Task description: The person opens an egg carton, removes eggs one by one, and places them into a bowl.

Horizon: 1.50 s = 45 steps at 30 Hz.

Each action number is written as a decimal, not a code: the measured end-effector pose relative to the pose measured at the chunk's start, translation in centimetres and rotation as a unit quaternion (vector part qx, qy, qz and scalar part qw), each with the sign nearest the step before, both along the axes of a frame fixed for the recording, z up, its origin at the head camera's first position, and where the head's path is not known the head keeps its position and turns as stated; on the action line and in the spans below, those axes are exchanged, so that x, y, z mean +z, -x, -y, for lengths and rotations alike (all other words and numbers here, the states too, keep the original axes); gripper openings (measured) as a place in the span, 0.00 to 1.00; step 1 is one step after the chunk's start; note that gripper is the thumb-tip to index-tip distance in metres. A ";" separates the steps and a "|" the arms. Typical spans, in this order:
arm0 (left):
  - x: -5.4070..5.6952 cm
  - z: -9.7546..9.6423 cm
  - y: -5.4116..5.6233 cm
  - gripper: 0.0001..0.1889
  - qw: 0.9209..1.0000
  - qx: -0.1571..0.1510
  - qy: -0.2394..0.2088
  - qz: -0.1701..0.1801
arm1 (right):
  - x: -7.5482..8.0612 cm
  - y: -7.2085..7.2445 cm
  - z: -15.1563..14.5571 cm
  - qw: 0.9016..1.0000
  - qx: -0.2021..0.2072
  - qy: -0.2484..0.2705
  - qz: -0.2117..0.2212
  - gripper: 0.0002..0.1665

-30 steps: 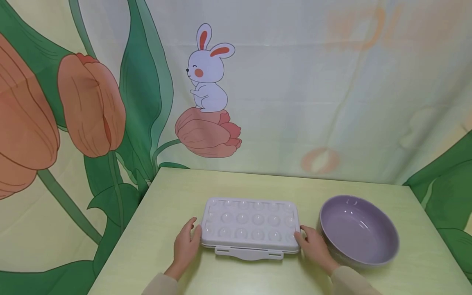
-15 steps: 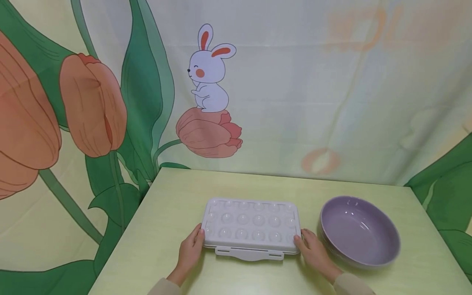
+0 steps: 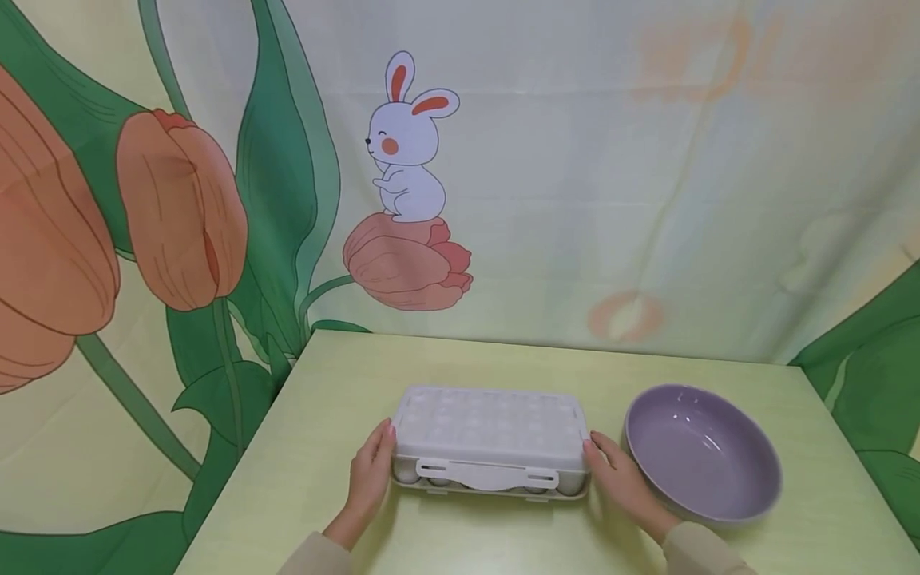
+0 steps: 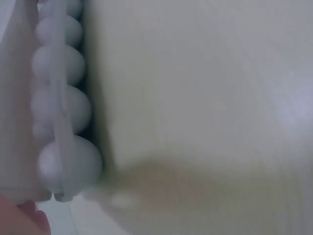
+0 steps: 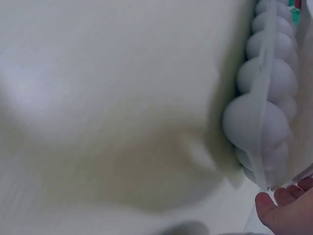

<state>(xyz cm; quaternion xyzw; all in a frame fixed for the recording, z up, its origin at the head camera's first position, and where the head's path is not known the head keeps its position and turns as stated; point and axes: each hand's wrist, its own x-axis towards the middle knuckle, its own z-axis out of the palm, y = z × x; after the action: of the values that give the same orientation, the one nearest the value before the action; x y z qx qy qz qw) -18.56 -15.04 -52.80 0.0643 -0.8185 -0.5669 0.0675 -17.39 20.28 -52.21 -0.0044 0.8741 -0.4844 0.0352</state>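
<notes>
A white plastic egg box stands in the middle of the table. Its bumpy lid (image 3: 492, 427) is up at the front, with the latch flap (image 3: 487, 475) raised off the tray rim (image 3: 496, 494). White eggs (image 4: 71, 164) show in a row beneath it in the left wrist view, and the right wrist view shows eggs (image 5: 257, 122) too. My left hand (image 3: 370, 473) grips the lid's left side, the thumb at its edge. At the opposite side my right hand (image 3: 627, 485) grips the lid, fingertips (image 5: 264, 203) close to its corner.
A purple bowl (image 3: 700, 451) sits right of the egg box, close to my right hand. The pale yellow table (image 3: 345, 359) ends at the back against a cloth backdrop (image 3: 546, 200) printed with tulips and a rabbit.
Both hands have closed in on the lid's sides and raised its front edge. The latch flap has risen with it, and eggs have come into view below.
</notes>
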 end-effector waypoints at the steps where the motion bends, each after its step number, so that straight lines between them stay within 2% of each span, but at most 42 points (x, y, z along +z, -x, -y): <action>1: 0.2 -0.1 0.1 0.29 1.000 0.003 -0.013 -0.002 | 0.2 0.1 -0.1 1.000 0.002 0.009 -0.004 0.34; 7: 1.5 -0.6 1.1 0.28 0.997 0.034 -0.062 -0.010 | 1.7 0.9 -0.6 0.999 0.002 0.046 -0.021 0.31; 11: 2.3 -0.8 2.2 0.27 0.993 0.042 -0.106 -0.007 | 2.3 1.8 -0.5 0.995 -0.012 0.083 -0.047 0.28; 13: 2.5 -0.9 2.9 0.27 0.992 0.038 -0.123 -0.013 | 2.4 2.4 -0.5 0.992 -0.018 0.113 -0.053 0.27; 16: 3.0 -1.0 4.0 0.27 0.992 0.024 -0.124 -0.022 | 2.4 3.3 -0.5 0.988 -0.024 0.139 -0.054 0.27; 22: 3.6 -0.8 5.6 0.28 0.995 -0.019 -0.096 -0.023 | 2.5 5.0 -0.5 0.988 -0.015 0.142 -0.058 0.33; 27: 3.6 -0.8 6.8 0.28 0.994 -0.041 -0.100 -0.015 | 2.6 6.1 -0.2 0.985 -0.010 0.160 -0.057 0.33; 35: 3.0 -1.3 8.2 0.30 0.987 -0.077 -0.135 0.038 | 2.1 7.3 -0.1 0.984 -0.025 0.177 -0.026 0.34; 41: 2.2 -1.6 9.1 0.33 0.988 -0.086 -0.112 0.060 | 1.4 8.4 -0.1 0.982 -0.032 0.183 -0.008 0.34; 45: 1.5 -1.8 9.6 0.33 0.990 -0.075 -0.093 0.070 | 1.0 9.3 0.1 0.975 -0.044 0.218 -0.001 0.35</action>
<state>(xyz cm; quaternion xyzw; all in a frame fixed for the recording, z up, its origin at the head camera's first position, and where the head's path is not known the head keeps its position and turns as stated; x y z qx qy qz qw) -28.17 -13.28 -51.35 0.0483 -0.7677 -0.6378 -0.0390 -26.74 20.19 -51.18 0.0262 0.7466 -0.6647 0.0116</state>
